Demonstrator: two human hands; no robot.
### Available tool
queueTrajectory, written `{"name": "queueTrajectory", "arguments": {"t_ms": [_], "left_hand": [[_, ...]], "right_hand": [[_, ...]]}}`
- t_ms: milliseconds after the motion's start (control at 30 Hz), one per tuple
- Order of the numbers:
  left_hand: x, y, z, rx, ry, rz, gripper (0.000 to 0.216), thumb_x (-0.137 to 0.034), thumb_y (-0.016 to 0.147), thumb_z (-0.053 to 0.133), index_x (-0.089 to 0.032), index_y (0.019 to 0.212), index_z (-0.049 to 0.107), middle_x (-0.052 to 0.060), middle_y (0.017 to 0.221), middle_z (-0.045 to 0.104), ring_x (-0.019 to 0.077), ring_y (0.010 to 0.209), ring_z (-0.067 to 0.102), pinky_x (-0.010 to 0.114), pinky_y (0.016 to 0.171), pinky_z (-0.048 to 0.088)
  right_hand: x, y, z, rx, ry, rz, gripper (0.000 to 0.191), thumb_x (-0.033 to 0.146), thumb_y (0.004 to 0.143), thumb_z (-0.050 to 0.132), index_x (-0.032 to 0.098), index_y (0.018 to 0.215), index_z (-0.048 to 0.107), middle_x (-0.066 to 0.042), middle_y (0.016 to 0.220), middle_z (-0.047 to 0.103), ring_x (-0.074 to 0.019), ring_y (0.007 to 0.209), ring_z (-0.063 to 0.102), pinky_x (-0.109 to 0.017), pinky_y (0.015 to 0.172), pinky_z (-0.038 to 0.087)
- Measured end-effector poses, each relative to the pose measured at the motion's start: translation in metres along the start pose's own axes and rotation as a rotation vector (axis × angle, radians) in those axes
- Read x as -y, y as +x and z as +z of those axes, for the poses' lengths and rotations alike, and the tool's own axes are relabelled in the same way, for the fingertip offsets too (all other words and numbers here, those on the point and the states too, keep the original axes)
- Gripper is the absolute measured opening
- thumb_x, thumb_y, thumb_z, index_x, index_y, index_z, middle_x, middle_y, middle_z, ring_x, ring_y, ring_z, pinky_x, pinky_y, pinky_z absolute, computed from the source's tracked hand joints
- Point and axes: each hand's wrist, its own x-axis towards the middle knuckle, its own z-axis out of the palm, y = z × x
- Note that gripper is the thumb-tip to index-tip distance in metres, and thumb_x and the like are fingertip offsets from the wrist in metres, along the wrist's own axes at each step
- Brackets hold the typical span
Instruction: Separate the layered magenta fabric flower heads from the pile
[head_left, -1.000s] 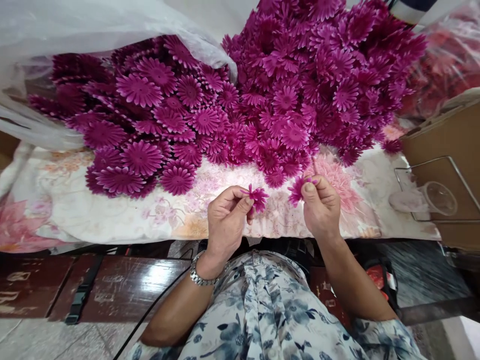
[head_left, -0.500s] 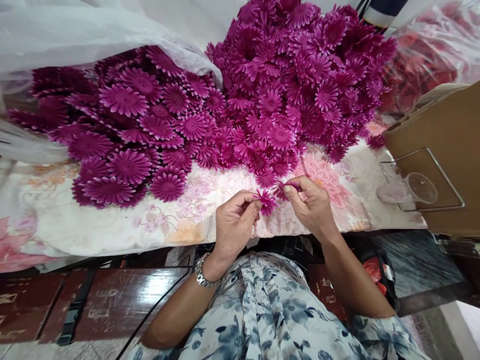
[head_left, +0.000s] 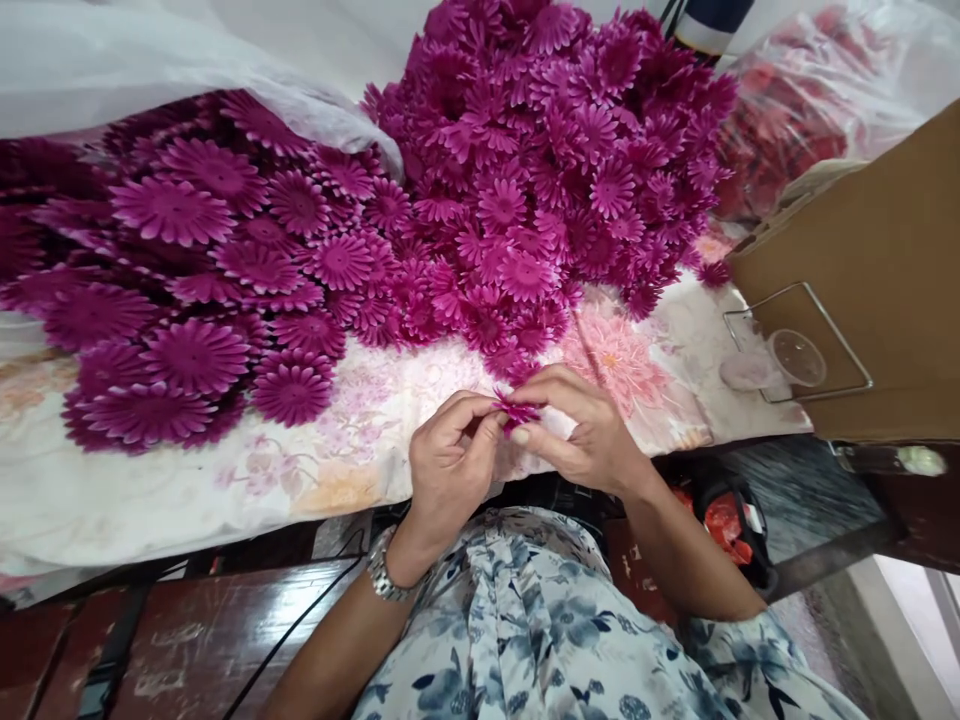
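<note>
Close in front of my body, a small magenta artificial flower point(head_left: 514, 410) is pinched between both hands. My left hand point(head_left: 454, 455), with a metal watch on its wrist, grips the petals from the left between thumb and fingertips. From the right, my right hand point(head_left: 581, 430) has its thumb and forefinger closed on the same flower. Whether one petal layer or two lie between the fingers is hard to make out. Just beyond the fingertips rises a tall heap of layered magenta flowers point(head_left: 525, 270). Flatter, wider petal pieces point(head_left: 193, 358) lie stacked to the left.
A white plastic bag point(head_left: 225, 60) drapes over the petal stacks. A cardboard box point(head_left: 862, 270) stands at the right, with a bent wire frame and a clear plastic cup point(head_left: 796, 357) against it. Behind is a bag of red flowers point(head_left: 795, 120). A floral cloth point(head_left: 300, 470) covers the table.
My right hand has moved left to meet the flower in my left hand; before, the hands were apart, each pinching a magenta piece. The camera view has swung a little to the right.
</note>
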Motion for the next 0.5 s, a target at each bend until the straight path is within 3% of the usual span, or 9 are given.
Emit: {"name": "queueTrajectory", "arguments": {"t_ms": [100, 300, 400, 500], "left_hand": [[0.0013, -0.0009, 0.0011, 0.019, 0.018, 0.015, 0.007, -0.015, 0.081, 0.057, -0.017, 0.078, 0.063, -0.001, 0.071, 0.061, 0.0091, 0.063, 0.057, 0.019, 0.057, 0.044], [0.0050, -0.0036, -0.0003, 0.045, 0.002, -0.040, 0.007, -0.018, 0.080, 0.058, -0.018, 0.085, 0.064, 0.000, 0.078, 0.062, 0.0103, 0.067, 0.058, 0.020, 0.062, 0.046], [0.0059, -0.0027, -0.0010, 0.057, -0.013, -0.058, 0.024, -0.017, 0.080, 0.059, -0.020, 0.104, 0.062, 0.004, 0.097, 0.061, 0.0110, 0.073, 0.058, 0.022, 0.067, 0.048], [0.0043, 0.0001, -0.0007, 0.099, -0.001, 0.023, 0.018, -0.014, 0.080, 0.055, -0.019, 0.095, 0.063, 0.005, 0.096, 0.062, 0.0142, 0.085, 0.060, 0.023, 0.073, 0.049]], "right_hand": [[-0.0040, -0.0019, 0.0071, -0.028, 0.050, 0.027, 0.011, 0.022, 0.086, 0.055, 0.015, 0.088, 0.064, -0.005, 0.077, 0.062, -0.0120, 0.073, 0.059, -0.026, 0.067, 0.049], [-0.0042, -0.0049, 0.0084, -0.092, 0.037, 0.124, 0.012, 0.025, 0.085, 0.056, 0.017, 0.078, 0.061, -0.002, 0.069, 0.059, -0.0109, 0.065, 0.055, -0.024, 0.061, 0.045], [-0.0010, -0.0050, 0.0066, -0.047, 0.071, 0.150, 0.008, 0.022, 0.084, 0.055, 0.018, 0.080, 0.060, -0.001, 0.072, 0.059, -0.0106, 0.067, 0.055, -0.024, 0.063, 0.045], [0.0007, -0.0056, 0.0066, 0.016, 0.158, 0.184, 0.004, 0.020, 0.082, 0.056, 0.018, 0.081, 0.059, 0.000, 0.074, 0.058, -0.0103, 0.069, 0.055, -0.023, 0.064, 0.044]]}}
